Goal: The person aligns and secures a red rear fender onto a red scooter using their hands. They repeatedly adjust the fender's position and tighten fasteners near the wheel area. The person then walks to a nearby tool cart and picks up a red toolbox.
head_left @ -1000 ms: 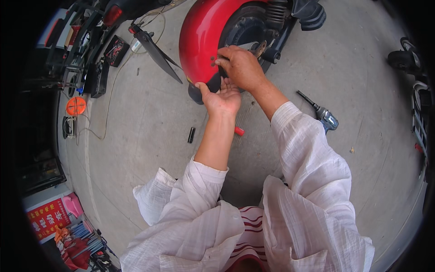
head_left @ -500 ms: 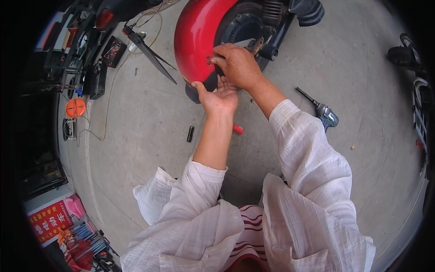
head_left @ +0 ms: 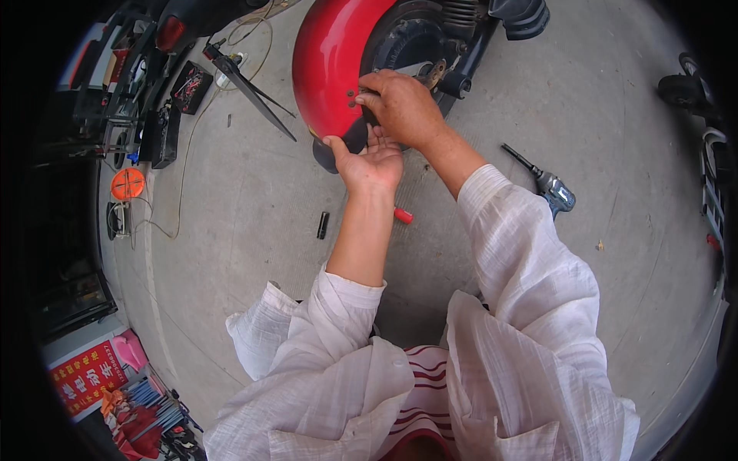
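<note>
A red rear fender [head_left: 327,61] of a scooter, with dark holes near its inner edge and a black lower piece [head_left: 350,135], curves over a dark wheel [head_left: 392,48]. My left hand [head_left: 369,161] is palm up under the fender's lower end, its thumb on the outer edge and its fingers curled underneath, gripping it. My right hand [head_left: 406,111] is closed at the inner edge beside the holes, thumb and forefinger bent together; whatever is between them is hidden. Below lie a black cylinder [head_left: 323,225] and a red cylinder [head_left: 403,216] on the concrete.
A cordless driver [head_left: 555,190] lies at right. A dark panel [head_left: 257,104] stands left of the fender. Toolboxes [head_left: 165,134], cables and an orange disc [head_left: 127,184] are at upper left; a red sign [head_left: 88,373] at lower left; another wheeled vehicle [head_left: 678,91] at right edge.
The fender and both hands appear slightly higher and further left in the picture, as do the nearby floor objects. The grip looks much the same.
</note>
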A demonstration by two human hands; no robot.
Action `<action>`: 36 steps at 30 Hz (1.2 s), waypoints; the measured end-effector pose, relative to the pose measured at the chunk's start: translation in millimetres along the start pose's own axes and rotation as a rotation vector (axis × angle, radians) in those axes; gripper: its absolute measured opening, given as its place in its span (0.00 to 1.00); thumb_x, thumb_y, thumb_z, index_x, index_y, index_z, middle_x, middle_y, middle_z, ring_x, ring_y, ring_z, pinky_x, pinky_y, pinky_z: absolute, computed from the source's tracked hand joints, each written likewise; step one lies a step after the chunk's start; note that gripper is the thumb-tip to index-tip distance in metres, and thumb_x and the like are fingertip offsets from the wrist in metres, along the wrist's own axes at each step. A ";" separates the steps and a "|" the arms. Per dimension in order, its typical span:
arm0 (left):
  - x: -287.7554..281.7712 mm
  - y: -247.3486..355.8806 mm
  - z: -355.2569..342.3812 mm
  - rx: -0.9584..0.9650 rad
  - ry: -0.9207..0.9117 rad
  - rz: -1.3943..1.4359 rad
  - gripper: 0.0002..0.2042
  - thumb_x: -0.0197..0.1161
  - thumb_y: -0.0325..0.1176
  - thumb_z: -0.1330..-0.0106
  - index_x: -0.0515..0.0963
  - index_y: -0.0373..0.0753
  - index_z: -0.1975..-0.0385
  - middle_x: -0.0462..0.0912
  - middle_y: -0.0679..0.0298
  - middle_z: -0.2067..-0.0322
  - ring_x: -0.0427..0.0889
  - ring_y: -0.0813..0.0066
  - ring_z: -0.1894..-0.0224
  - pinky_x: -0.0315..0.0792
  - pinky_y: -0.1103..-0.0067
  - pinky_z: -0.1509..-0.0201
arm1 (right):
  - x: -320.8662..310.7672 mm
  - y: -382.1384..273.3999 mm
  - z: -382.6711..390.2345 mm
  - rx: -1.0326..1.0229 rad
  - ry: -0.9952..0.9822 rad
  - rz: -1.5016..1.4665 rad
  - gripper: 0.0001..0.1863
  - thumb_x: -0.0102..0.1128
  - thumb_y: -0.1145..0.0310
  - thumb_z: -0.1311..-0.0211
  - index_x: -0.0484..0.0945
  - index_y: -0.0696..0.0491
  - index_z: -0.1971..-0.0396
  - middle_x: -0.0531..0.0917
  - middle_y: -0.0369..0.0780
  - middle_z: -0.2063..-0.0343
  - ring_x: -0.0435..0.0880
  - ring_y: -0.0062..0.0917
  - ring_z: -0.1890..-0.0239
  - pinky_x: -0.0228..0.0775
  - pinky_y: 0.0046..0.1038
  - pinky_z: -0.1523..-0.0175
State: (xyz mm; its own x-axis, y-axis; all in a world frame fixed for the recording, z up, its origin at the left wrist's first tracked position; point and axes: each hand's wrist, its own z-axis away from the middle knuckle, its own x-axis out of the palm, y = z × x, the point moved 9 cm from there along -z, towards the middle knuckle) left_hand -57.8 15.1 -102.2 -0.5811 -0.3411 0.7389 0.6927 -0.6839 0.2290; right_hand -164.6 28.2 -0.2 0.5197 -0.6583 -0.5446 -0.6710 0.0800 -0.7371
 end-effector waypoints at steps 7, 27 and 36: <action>-1.6 -1.4 0.1 -0.007 0.022 0.031 0.36 0.51 0.65 0.36 0.64 0.32 0.49 0.66 0.60 0.57 0.67 0.72 0.59 0.68 0.76 0.49 | 0.0 4.4 -1.0 0.032 -0.027 -0.022 0.13 0.62 0.65 0.43 0.82 0.55 0.59 0.83 0.46 0.64 0.81 0.42 0.60 0.73 0.37 0.55; -0.9 0.2 -1.0 0.020 -0.003 -0.018 0.37 0.47 0.66 0.35 0.64 0.33 0.46 0.67 0.59 0.53 0.68 0.72 0.54 0.66 0.76 0.44 | -0.2 1.9 -0.5 0.009 -0.025 -0.001 0.14 0.62 0.65 0.42 0.82 0.56 0.59 0.83 0.45 0.64 0.82 0.41 0.60 0.73 0.37 0.55; 3.4 -1.4 3.0 0.017 -0.006 -0.012 0.36 0.45 0.66 0.34 0.64 0.33 0.47 0.66 0.60 0.55 0.66 0.72 0.56 0.66 0.76 0.47 | -0.4 3.1 -0.7 0.045 -0.038 0.003 0.14 0.62 0.64 0.43 0.82 0.54 0.59 0.83 0.44 0.63 0.82 0.41 0.59 0.73 0.37 0.54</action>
State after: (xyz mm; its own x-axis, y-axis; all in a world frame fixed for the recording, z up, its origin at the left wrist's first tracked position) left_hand -59.4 16.8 -98.1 -0.5866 -0.3289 0.7401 0.6931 -0.6765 0.2488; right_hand -167.2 28.3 -2.0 0.5381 -0.6291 -0.5609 -0.6486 0.1160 -0.7523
